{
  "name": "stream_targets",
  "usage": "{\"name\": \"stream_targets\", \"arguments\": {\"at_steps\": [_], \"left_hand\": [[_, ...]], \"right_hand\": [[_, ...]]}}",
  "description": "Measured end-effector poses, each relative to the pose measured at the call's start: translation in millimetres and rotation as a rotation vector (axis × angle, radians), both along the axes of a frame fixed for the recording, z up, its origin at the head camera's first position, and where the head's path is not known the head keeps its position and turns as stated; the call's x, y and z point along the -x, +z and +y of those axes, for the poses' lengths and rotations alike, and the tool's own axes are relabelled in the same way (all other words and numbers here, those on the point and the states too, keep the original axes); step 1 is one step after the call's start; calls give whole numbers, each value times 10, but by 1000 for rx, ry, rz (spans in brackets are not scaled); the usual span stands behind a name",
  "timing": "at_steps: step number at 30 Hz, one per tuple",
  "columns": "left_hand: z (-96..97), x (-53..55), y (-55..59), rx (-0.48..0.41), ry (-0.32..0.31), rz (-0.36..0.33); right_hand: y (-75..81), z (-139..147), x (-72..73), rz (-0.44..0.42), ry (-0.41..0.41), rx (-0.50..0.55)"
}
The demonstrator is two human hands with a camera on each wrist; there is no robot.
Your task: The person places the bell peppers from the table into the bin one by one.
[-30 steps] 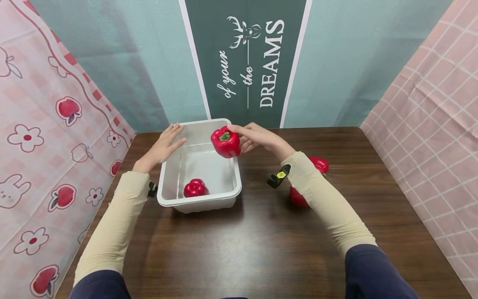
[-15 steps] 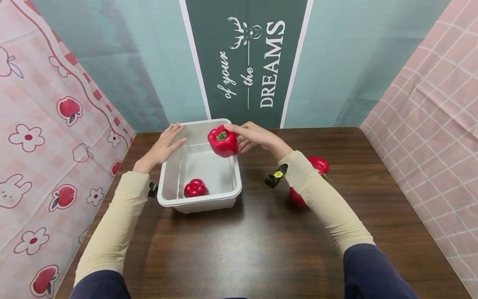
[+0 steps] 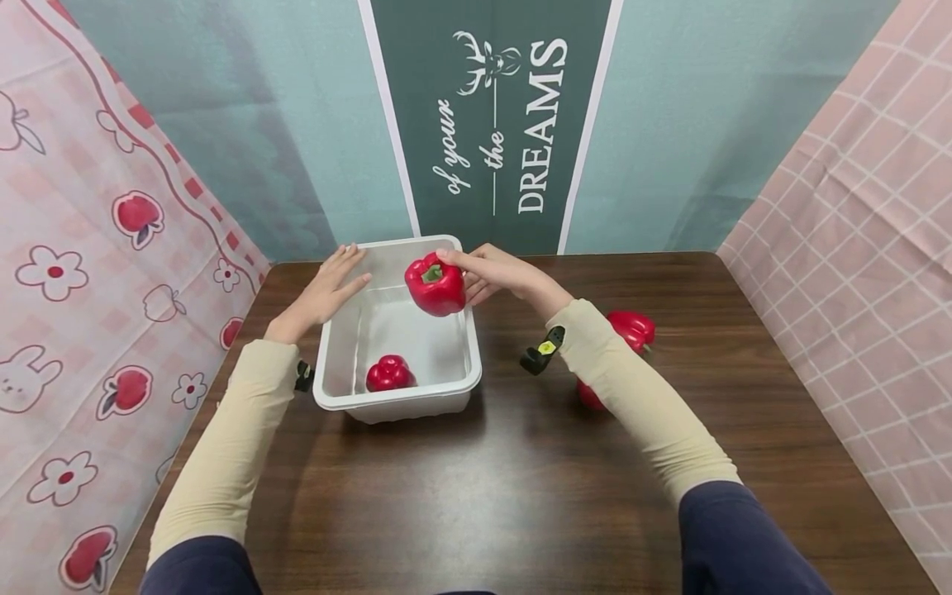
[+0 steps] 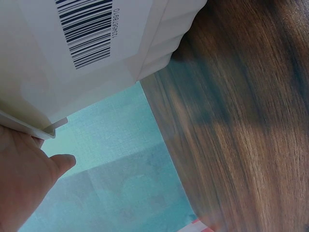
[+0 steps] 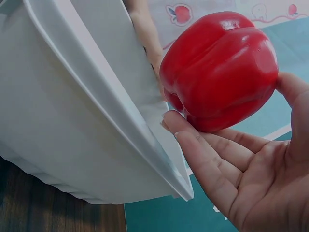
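Head view: A person's right hand (image 3: 506, 271) holds a red bell pepper (image 3: 437, 287), green stem showing, above the far right part of a white bin (image 3: 412, 400), the thumb on top beside the stem. The left hand (image 3: 323, 289) lies at the bin's left rim, its fingers extended and its thumb spread apart, holding no pepper. A second pepper (image 3: 389, 374) sits inside, at the near end. On the wooden table (image 3: 476, 504), a third pepper (image 3: 632, 329) and another red shape (image 3: 590, 396) are partly hidden by the right sleeve (image 3: 640, 392).

Left wrist view: Part of the left hand shows against the rim, one digit jutting outward; a barcode label (image 4: 87, 34) marks the bin's side.

Right wrist view: Thumb and fingertips grip the held pepper from opposite sides, the palm clear of it, just beside the bin's rim.
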State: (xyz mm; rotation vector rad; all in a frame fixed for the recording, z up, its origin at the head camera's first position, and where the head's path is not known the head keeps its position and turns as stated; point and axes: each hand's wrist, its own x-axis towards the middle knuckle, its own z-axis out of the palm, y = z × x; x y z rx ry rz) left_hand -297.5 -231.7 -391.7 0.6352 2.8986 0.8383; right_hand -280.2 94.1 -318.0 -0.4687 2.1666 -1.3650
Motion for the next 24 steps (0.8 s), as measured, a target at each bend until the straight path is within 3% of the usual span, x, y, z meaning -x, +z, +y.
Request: {"name": "stream_targets", "arguments": {"at_steps": [24], "left_hand": [[-14, 1, -26, 4, -5, 11]], "right_hand": [[-75, -151, -36, 14, -4, -42]]}}
